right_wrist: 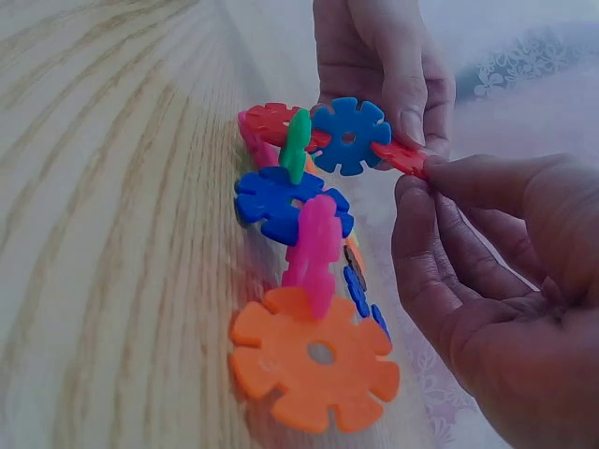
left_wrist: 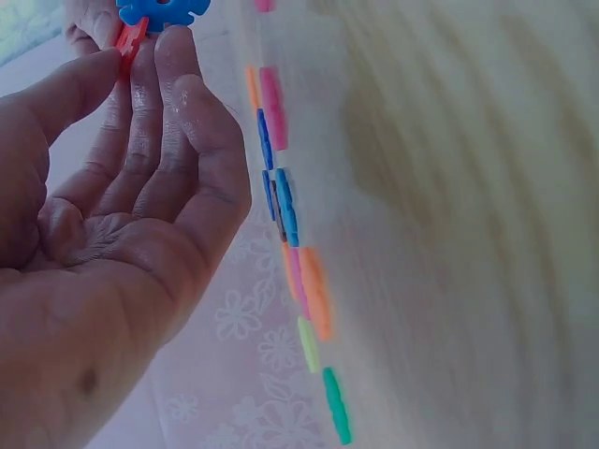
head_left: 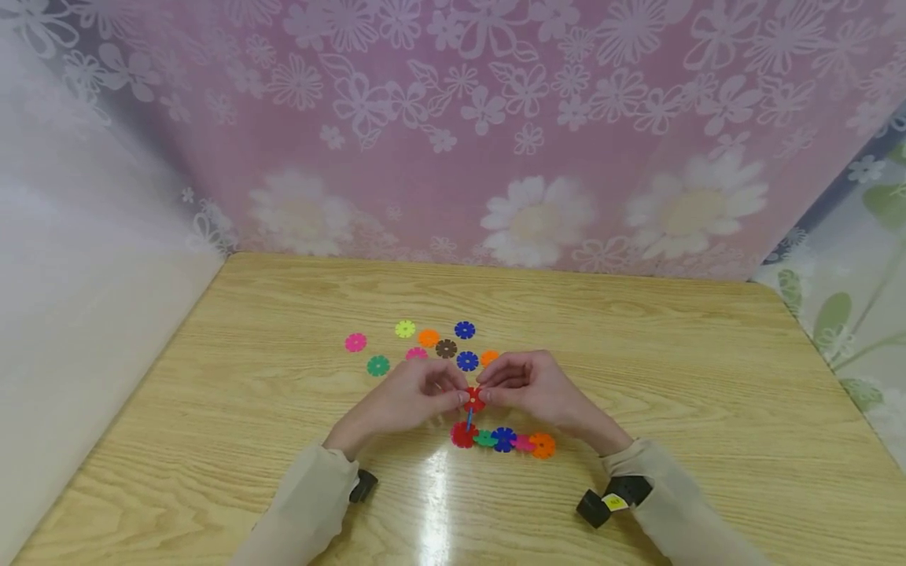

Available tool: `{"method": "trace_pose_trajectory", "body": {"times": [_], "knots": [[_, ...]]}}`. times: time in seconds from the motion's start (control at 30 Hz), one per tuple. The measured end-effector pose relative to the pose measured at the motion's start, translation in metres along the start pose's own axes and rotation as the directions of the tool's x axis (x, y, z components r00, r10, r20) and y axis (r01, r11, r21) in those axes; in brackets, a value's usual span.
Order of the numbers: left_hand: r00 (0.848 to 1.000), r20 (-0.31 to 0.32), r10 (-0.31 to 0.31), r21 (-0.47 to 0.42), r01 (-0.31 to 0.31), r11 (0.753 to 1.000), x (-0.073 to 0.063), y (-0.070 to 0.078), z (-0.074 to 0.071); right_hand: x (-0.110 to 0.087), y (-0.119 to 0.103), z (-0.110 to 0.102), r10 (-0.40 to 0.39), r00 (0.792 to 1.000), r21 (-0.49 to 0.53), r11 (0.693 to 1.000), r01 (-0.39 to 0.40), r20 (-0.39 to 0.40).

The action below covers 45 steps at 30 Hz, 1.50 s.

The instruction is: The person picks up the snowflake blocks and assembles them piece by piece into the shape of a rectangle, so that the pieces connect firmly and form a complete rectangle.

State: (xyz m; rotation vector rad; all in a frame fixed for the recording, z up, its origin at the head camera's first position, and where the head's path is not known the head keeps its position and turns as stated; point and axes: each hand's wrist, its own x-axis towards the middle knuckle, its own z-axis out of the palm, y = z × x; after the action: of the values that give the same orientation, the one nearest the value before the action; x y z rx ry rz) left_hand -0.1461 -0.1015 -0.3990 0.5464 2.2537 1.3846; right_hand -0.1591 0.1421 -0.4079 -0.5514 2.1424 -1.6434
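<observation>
My left hand (head_left: 418, 397) and right hand (head_left: 534, 389) meet over the table, thumbs and fingertips pinching a red notched plastic disc (head_left: 473, 399) from both sides. That disc is slotted into a light blue disc (right_wrist: 351, 136), which stands on edge above another red disc (head_left: 463, 435). From there a joined row runs to the right: a green disc (head_left: 484, 438), a dark blue disc (right_wrist: 290, 204), a pink disc (right_wrist: 318, 248) and an orange disc (right_wrist: 314, 360) at the end. In the left wrist view, the light blue disc (left_wrist: 161, 11) is partly cut off.
Several loose discs lie beyond the hands, among them a yellow disc (head_left: 405, 328), a brown disc (head_left: 446, 348), a green disc (head_left: 378, 365) and a pink disc (head_left: 356, 342). Flowered cloth (head_left: 425, 196) hangs behind the wooden table (head_left: 672, 354).
</observation>
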Motion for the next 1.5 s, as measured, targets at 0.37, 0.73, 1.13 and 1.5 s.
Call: {"method": "trace_pose_trajectory", "body": {"times": [0.37, 0.73, 1.13, 1.5], "knots": [[1.000, 0.005, -0.021, -0.026, 0.022, 0.999, -0.002, -0.008, -0.002, 0.010, 0.000, -0.019, -0.036, 0.995, -0.372, 0.928, -0.001, -0.092], [1.000, 0.006, -0.014, -0.013, 0.014, 1.000, -0.005, -0.008, -0.004, 0.035, 0.009, -0.028, -0.060, 0.996, -0.663, 0.749, 0.002, -0.065], [1.000, 0.017, -0.007, 0.003, 0.007, 1.000, -0.005, -0.008, -0.004, 0.042, 0.008, -0.033, 0.001, 1.000, -0.671, 0.741, -0.019, -0.028], [1.000, 0.029, -0.001, 0.010, 0.001, 1.000, -0.004, -0.006, -0.004, 0.043, 0.008, -0.041, 0.037, 0.999, -0.667, 0.745, -0.019, 0.013]]}}
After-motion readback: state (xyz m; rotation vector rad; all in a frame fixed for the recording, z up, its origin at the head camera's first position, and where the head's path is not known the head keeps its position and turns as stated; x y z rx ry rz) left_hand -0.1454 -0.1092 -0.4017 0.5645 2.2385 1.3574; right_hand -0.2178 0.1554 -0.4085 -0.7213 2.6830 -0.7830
